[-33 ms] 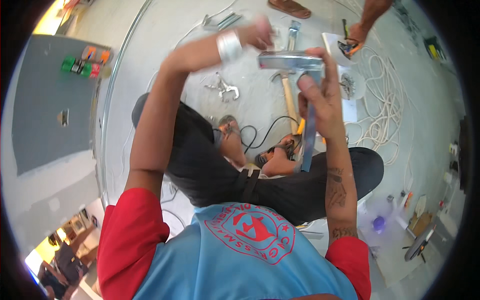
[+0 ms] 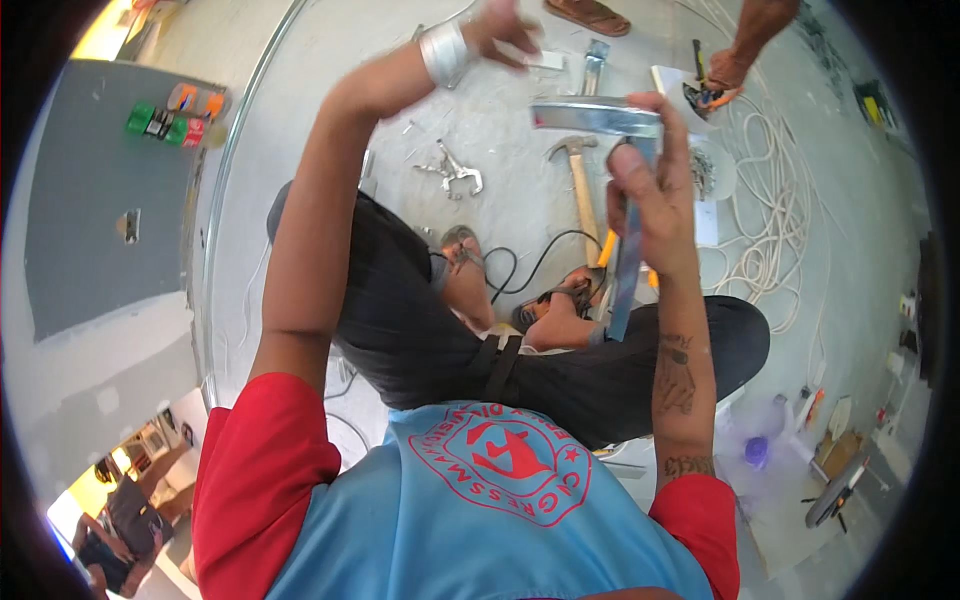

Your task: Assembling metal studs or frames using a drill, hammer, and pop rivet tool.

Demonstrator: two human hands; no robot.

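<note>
Silver locking clamp (image 2: 452, 168) is lying left of the hammer (image 2: 582, 200). From my remote feed, I'm seeing the left hand (image 2: 503, 38) hovering beyond the hammer's head, upper left of it, fingers apart. L-shaped metal channel (image 2: 592, 117) is spanning past the hammer's head and down right of its handle; right hand (image 2: 658, 205) is clamping its corner. Further right of the hammer, co-worker's hand (image 2: 724, 72) is gripping orange-handled tool (image 2: 712, 99).

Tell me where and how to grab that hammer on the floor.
Take the hammer midway along its slim wooden handle, probably from above and the person's left. It lies with its metal head farthest away, the handle running back toward the person. The right hand, holding a metal piece, is on the right, and a foot sits by the near end.
</note>
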